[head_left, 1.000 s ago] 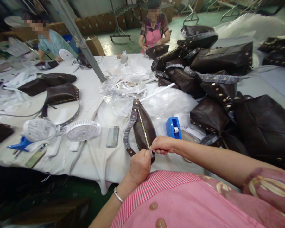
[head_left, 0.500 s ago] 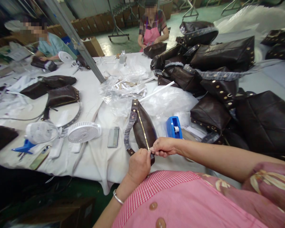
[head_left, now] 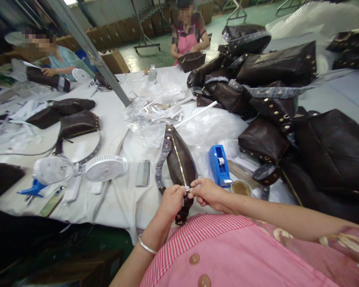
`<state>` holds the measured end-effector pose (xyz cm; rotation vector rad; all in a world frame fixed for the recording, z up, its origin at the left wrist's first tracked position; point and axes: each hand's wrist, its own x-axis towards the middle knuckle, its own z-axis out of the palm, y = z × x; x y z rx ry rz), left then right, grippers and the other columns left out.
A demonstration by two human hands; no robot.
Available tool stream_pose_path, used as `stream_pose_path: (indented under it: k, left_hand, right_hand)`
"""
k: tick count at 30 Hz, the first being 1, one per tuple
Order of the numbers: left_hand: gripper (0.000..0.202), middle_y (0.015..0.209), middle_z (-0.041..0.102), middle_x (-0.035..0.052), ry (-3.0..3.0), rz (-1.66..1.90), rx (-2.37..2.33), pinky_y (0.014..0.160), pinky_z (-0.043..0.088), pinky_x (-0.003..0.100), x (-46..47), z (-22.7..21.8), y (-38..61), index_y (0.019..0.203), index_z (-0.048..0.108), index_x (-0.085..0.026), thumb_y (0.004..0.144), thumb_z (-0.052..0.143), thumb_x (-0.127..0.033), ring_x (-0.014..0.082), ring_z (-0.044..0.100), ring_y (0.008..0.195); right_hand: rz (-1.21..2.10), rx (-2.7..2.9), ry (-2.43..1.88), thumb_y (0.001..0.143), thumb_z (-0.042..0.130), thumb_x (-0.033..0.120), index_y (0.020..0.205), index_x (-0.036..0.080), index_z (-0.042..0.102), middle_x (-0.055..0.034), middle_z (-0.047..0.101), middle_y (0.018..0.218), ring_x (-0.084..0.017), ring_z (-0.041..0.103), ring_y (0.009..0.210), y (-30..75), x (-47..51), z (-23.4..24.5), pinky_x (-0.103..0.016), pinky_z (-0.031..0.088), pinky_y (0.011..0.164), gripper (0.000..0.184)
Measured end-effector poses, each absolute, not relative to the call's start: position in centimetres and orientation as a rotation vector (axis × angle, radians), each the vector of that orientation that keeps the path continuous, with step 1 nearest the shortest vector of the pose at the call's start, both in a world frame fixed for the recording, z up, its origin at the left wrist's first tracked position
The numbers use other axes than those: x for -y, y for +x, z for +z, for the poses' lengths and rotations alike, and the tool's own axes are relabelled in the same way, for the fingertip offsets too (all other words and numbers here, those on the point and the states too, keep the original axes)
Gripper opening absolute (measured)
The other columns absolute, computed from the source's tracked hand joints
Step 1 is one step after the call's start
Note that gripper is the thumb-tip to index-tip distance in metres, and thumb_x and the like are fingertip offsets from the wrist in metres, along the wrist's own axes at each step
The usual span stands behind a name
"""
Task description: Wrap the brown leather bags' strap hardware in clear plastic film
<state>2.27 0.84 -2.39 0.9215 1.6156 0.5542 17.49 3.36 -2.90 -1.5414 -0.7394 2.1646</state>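
A dark brown leather handbag (head_left: 182, 157) lies on the cloth-covered table right in front of me, its gold zipper (head_left: 177, 155) facing up. Clear plastic film wraps its strap (head_left: 161, 161), which curves along the left side. At the zipper's near end, my left hand (head_left: 172, 201) pinches a small white piece (head_left: 186, 188). From the other side my right hand (head_left: 208, 194) pinches the same spot, fingertips meeting those of the left. The zipper pull itself is hidden by the fingers. Below the hands a buckled end of the bag hangs toward my apron.
A blue tape dispenser (head_left: 219, 165) and a round tub (head_left: 241, 187) stand right of my hands. Dark handbags (head_left: 263, 139) are piled at the right. White fans (head_left: 104, 167) stand left, beyond a blurred card (head_left: 143, 173). A metal post (head_left: 98, 59) rises behind. Two people work across the table.
Both hands have shifted slightly, and the white piece between the fingertips shows more clearly. My right forearm has lowered, uncovering the tub. The co-worker at the left has raised a dark bag.
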Motion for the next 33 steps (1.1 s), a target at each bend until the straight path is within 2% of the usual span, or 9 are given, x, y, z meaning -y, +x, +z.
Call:
stream_pose_path:
  k: [4, 12, 15, 17, 19, 22, 25, 29, 33]
  left_hand:
    - [0.026, 0.046, 0.029, -0.0109, 0.754, 0.554, -1.496, 0.039, 0.016, 0.020, -1.2, -1.8, 2.2, 0.067, 0.047, -0.020, 0.078, 0.053, -0.043, 0.0055, 0.022, 0.037]
    - [0.028, 0.050, 0.026, -0.0117, 0.691, 0.538, -1.395, 0.040, 0.013, 0.019, -1.3, -2.1, 1.7, 0.067, 0.043, -0.021, 0.075, 0.054, -0.046, 0.0043, 0.018, 0.039]
    - [0.028, 0.051, 0.025, -0.0120, 0.736, 0.510, -1.408, 0.039, 0.014, 0.020, -1.4, -1.8, 1.6, 0.068, 0.040, -0.022, 0.076, 0.051, -0.047, 0.0046, 0.017, 0.039]
    - [0.028, 0.051, 0.025, -0.0116, 0.794, 0.485, -1.430, 0.039, 0.016, 0.020, -1.7, -1.6, 1.5, 0.068, 0.039, -0.023, 0.078, 0.049, -0.046, 0.0053, 0.018, 0.039]
    - [0.027, 0.050, 0.027, -0.0106, 0.877, 0.449, -1.464, 0.039, 0.017, 0.021, -2.2, -1.3, 1.3, 0.066, 0.041, -0.023, 0.080, 0.046, -0.045, 0.0065, 0.021, 0.038]
    - [0.026, 0.048, 0.034, -0.0073, 1.063, 0.394, -1.531, 0.042, 0.024, 0.024, -3.0, -0.9, 0.9, 0.062, 0.048, -0.021, 0.081, 0.047, -0.038, 0.0090, 0.031, 0.040]
    - [0.028, 0.052, 0.048, -0.0015, 1.277, 0.364, -1.584, 0.053, 0.034, 0.026, -3.5, 0.0, 0.8, 0.055, 0.052, -0.019, 0.081, 0.053, -0.031, 0.0139, 0.047, 0.052]
    - [0.029, 0.068, 0.064, 0.0076, 1.696, 0.125, -1.722, 0.064, 0.041, 0.030, -2.7, 1.8, 1.8, 0.067, 0.061, -0.017, 0.090, 0.047, -0.027, 0.0210, 0.062, 0.071]
    - [0.029, 0.083, 0.070, 0.0112, 2.072, -0.233, -1.847, 0.064, 0.045, 0.031, -1.0, 2.3, 2.7, 0.086, 0.064, -0.015, 0.095, 0.037, -0.021, 0.0231, 0.068, 0.077]
  right_hand:
    - [2.179, 0.727, -1.569, 0.073, 0.062, 0.014, 0.095, 0.020, 0.046, 0.0029, 0.066, 0.060, -0.005, 0.037, 0.030, 17.3, -3.4, -2.8, -0.017, 0.021, 0.030, 0.028]
    - [2.242, 0.844, -1.536, 0.075, 0.062, 0.021, 0.077, 0.022, 0.043, 0.0014, 0.069, 0.062, -0.004, 0.033, 0.027, 17.0, -3.8, -3.4, -0.019, 0.017, 0.030, 0.019]
    - [2.161, 1.064, -1.579, 0.080, 0.062, 0.026, 0.077, 0.021, 0.046, 0.0049, 0.061, 0.050, -0.006, 0.034, 0.028, 16.9, -3.8, -3.9, -0.019, 0.019, 0.033, 0.017]
    - [1.971, 1.313, -1.631, 0.081, 0.063, 0.029, 0.077, 0.021, 0.050, 0.0069, 0.053, 0.044, -0.008, 0.039, 0.032, 16.9, -3.7, -4.1, -0.020, 0.024, 0.037, 0.016]
    - [1.645, 1.612, -1.602, 0.080, 0.066, 0.028, 0.083, 0.019, 0.056, 0.0058, 0.054, 0.048, -0.010, 0.048, 0.043, 17.1, -3.6, -4.4, -0.021, 0.032, 0.045, 0.013]
    - [1.148, 2.018, -1.357, 0.084, 0.061, 0.025, 0.100, 0.020, 0.063, -0.0003, 0.064, 0.071, -0.015, 0.059, 0.068, 17.6, -3.5, -4.7, -0.024, 0.040, 0.063, 0.017]
    - [0.840, 2.233, -1.167, 0.089, 0.053, 0.023, 0.094, 0.019, 0.066, -0.0055, 0.064, 0.086, -0.017, 0.059, 0.082, 17.7, -3.7, -5.0, -0.026, 0.040, 0.072, 0.015]
    - [0.541, 2.284, -1.110, 0.084, 0.055, 0.020, 0.081, 0.018, 0.063, -0.0047, 0.058, 0.082, -0.016, 0.053, 0.076, 17.1, -4.0, -5.8, -0.026, 0.038, 0.066, 0.010]
    - [0.331, 2.286, -1.039, 0.083, 0.054, 0.019, 0.069, 0.018, 0.057, -0.0027, 0.053, 0.072, -0.016, 0.047, 0.067, 16.7, -4.0, -6.7, -0.027, 0.033, 0.060, 0.014]
